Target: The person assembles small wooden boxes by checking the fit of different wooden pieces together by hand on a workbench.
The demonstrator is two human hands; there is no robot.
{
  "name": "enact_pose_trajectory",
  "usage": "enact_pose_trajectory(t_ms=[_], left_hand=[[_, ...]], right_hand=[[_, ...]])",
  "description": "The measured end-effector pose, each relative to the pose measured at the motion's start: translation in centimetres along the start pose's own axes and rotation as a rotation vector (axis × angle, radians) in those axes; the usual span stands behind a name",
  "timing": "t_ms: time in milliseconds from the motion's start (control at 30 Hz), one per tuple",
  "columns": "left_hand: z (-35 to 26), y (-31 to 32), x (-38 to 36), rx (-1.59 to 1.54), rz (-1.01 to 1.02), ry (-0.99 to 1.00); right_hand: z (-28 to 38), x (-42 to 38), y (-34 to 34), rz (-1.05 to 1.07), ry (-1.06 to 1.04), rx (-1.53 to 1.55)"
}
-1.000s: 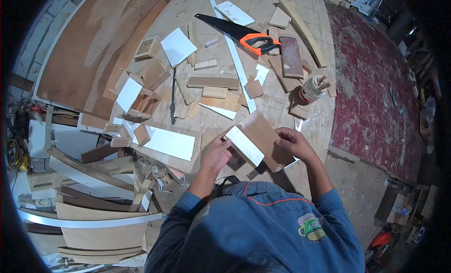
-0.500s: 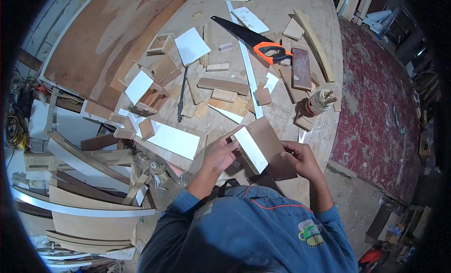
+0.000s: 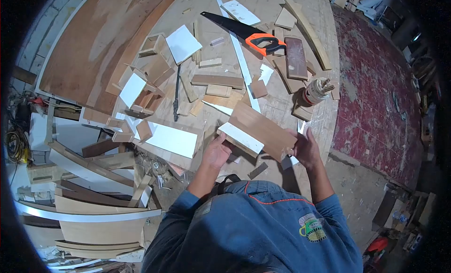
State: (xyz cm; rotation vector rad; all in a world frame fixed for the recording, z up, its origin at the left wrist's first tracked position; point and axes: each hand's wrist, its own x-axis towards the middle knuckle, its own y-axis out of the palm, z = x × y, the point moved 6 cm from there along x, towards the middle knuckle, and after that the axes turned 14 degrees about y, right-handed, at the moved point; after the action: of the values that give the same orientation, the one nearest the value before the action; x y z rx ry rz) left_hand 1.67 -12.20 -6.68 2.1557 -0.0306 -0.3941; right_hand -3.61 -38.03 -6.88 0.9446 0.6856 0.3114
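Observation:
A brown wooden board (image 3: 263,127) with a white-faced block (image 3: 242,138) along its near left side is held between both hands over the near edge of the workbench. My left hand (image 3: 218,151) grips the left end of the white-faced piece, fingers closed on it. At the board's right end, my right hand (image 3: 307,148) pinches the corner. A small dark strip (image 3: 257,170) lies on the bench just below the board. Up and to the right stands a jar (image 3: 315,92) with sticks in it.
An orange-handled saw (image 3: 244,33) lies across a long white strip (image 3: 245,71). Small wooden box pieces (image 3: 152,97) and a long white panel (image 3: 171,139) are at the left. Curved wood parts (image 3: 94,179) fill the lower left. A curved wooden bar (image 3: 310,35) lies upper right.
The board has turned to lie more sideways, its right end still in my right hand. The dark strip below it has come into view. The whole view has shifted slightly.

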Motion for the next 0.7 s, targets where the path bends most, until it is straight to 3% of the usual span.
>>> enact_pose_trajectory(t_ms=[33,67,133,333,533,600,700], left_hand=[[0.1,-0.6,0.2,0.022,-0.01,0.008],[0.3,-1.3,0.3,0.043,-0.022,0.015],[0.9,-2.1,0.3,0.052,0.0,0.006],[2.8,-4.2,-0.2,0.018,0.004,-0.042],[2.6,-6.4,-0.1,0.034,-0.036,-0.084],[2.0,-6.9,0.5,0.013,-0.027,-0.078],[-1.2,-6.2,2.1,-0.046,-0.176,0.152]], right_hand=[[-1.1,0.2,-0.6,-0.048,-0.012,0.008],[-1.8,-0.1,-0.8,-0.133,-0.025,-0.239],[-4.5,0.0,-1.3,-0.264,0.076,-0.253],[-6.3,1.8,-0.4,-0.29,0.056,-0.174],[-4.8,2.6,-0.9,-0.282,0.097,-0.339],[-3.8,3.4,-2.0,-0.426,0.139,-0.452],[0.0,3.9,-1.7,-0.466,-0.117,-0.462]])
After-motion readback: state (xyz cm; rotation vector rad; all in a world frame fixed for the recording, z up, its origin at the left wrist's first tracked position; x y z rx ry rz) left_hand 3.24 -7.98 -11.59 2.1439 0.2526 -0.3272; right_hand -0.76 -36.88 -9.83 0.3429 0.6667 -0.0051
